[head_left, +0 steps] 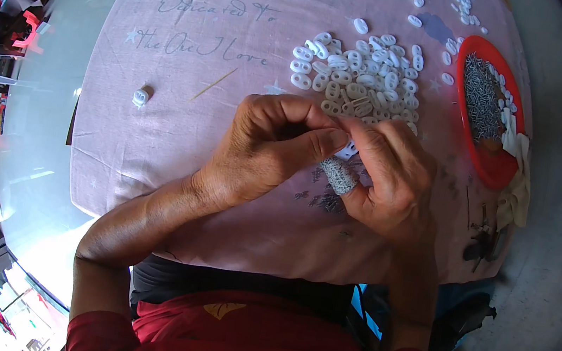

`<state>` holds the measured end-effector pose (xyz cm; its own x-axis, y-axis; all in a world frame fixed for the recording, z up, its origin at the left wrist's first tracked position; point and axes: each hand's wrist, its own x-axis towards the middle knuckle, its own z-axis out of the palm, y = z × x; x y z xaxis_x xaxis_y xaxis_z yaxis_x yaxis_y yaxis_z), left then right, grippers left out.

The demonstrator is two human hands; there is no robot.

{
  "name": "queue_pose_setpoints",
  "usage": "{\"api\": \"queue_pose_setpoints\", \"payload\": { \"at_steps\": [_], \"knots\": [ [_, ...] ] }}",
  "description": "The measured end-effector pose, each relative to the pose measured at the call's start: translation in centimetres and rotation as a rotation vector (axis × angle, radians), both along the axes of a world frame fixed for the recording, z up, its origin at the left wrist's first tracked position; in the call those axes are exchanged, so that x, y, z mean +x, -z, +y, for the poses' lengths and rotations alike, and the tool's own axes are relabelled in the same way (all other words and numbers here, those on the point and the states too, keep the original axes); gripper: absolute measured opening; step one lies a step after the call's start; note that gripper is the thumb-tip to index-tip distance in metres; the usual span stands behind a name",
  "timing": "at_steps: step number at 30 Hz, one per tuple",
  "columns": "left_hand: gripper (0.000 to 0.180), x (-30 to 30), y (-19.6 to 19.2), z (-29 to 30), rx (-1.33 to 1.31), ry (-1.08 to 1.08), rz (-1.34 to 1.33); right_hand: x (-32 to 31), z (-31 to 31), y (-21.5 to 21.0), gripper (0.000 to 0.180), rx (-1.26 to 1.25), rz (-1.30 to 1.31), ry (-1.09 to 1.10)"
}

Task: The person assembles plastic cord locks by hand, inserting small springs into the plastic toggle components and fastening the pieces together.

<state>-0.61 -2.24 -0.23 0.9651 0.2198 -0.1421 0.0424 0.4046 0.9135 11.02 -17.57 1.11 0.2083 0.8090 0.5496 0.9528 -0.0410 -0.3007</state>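
Over the near middle of the table, my left hand (pixel 263 148) and my right hand (pixel 401 177) meet at the fingertips. Between them is a small white plastic piece with holes (pixel 348 150), mostly hidden by the fingers. Both hands are closed around it in a pinch. A grey-white speckled wrap (pixel 339 176) covers my right thumb. Small dark screws (pixel 328 202) lie scattered on the cloth just below my hands. Beyond the fingers spreads a heap of white oval plastic pieces (pixel 380 68), each with two holes.
At the right edge, a red tray (pixel 460 68) holds many grey screws (pixel 482 95) and a few white pieces. Pale gloves (pixel 518 182) hang beside it. A thin stick (pixel 213 84) and a small white stack (pixel 141 97) lie left on the pink tablecloth (pixel 126 162).
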Motion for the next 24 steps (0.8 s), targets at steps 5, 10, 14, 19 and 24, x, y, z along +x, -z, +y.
{"api": "queue_pose_setpoints", "payload": {
  "at_steps": [5,10,14,19,24],
  "knots": [
    [0.009,0.1,0.6,-0.2,0.126,-0.037,-0.041,-0.2,-0.1,0.1,0.041,-0.034,0.019,-0.014],
    [0.004,-0.2,0.2,0.0,0.091,0.022,0.0,-0.4,-0.2,0.3,0.038,-0.035,0.077,-0.034],
    [0.003,-0.3,0.3,-0.1,0.07,0.028,0.045,-0.7,-0.4,0.2,0.04,-0.057,0.111,-0.021],
    [0.003,-0.4,0.5,-0.5,0.026,0.004,0.038,-0.8,-0.3,0.2,0.04,-0.057,0.117,-0.034],
    [0.006,-0.5,0.9,-0.6,0.047,-0.059,-0.043,-0.9,-0.2,0.1,0.041,-0.047,0.106,-0.044]
  ]
}}
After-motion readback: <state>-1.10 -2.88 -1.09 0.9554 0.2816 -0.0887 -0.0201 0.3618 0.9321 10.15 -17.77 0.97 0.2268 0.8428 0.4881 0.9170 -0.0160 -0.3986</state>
